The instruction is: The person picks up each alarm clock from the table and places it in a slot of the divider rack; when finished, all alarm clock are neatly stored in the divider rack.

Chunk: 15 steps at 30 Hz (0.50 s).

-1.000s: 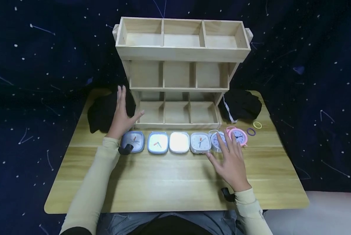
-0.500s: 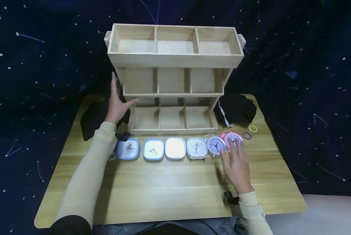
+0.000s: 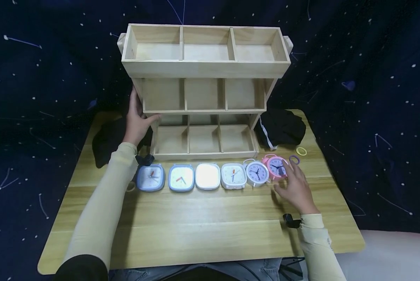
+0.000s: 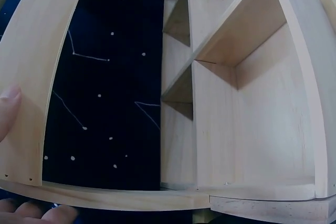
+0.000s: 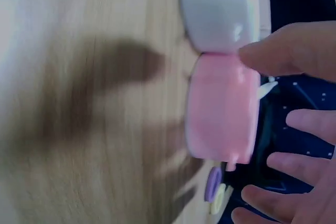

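A three-tier wooden shelf (image 3: 202, 68) with empty compartments stands at the back of the wooden table (image 3: 202, 226). My left hand (image 3: 139, 117) grips its left side panel (image 4: 31, 77), thumb in front and fingers behind. In front of the shelf runs a row of clocks: several square ones (image 3: 181, 178), a white round alarm clock (image 3: 257, 172) and a pink round alarm clock (image 3: 276, 167). My right hand (image 3: 286, 177) is spread at the pink clock (image 5: 223, 106). Its thumb (image 5: 283, 51) touches the clock's edge, and its fingers (image 5: 310, 121) stay apart on the other side.
Black cloth bundles lie to the left (image 3: 108, 138) and to the right (image 3: 283, 127) of the shelf. A yellow ring (image 3: 301, 151) and a purple ring (image 3: 294, 159) lie just beyond the pink clock. A dark starry backdrop surrounds the table.
My left hand rose from the shelf's base to its left side panel and took hold of it. My right hand slid right, from the white round clock to the pink one.
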### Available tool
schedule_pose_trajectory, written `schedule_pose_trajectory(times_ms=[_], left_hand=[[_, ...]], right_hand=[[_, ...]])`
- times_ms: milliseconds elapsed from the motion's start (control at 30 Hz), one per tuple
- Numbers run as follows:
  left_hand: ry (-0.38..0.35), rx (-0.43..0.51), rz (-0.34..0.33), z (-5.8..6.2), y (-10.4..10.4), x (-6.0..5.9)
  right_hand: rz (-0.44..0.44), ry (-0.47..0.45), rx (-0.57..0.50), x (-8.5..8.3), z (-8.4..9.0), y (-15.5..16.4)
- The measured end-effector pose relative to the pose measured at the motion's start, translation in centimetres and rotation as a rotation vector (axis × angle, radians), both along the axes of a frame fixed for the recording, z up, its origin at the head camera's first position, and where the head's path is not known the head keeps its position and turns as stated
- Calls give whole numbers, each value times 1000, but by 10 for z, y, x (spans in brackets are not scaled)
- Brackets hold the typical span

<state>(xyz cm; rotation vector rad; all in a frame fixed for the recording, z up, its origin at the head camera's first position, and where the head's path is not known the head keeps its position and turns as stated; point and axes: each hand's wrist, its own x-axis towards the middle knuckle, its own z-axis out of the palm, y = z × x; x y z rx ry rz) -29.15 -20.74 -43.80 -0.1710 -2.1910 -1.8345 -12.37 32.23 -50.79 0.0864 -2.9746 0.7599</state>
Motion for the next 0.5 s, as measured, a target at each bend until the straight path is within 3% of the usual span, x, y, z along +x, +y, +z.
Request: schedule_pose_trajectory(times_ms=[100,500], left_hand=[[-6,3,-2,1,-1,-1],[-23,-85,25,2,1,4]], right_hand=[[16,-82,-14,-9,-3,5],[48,-172,-134,-35,-18,16]])
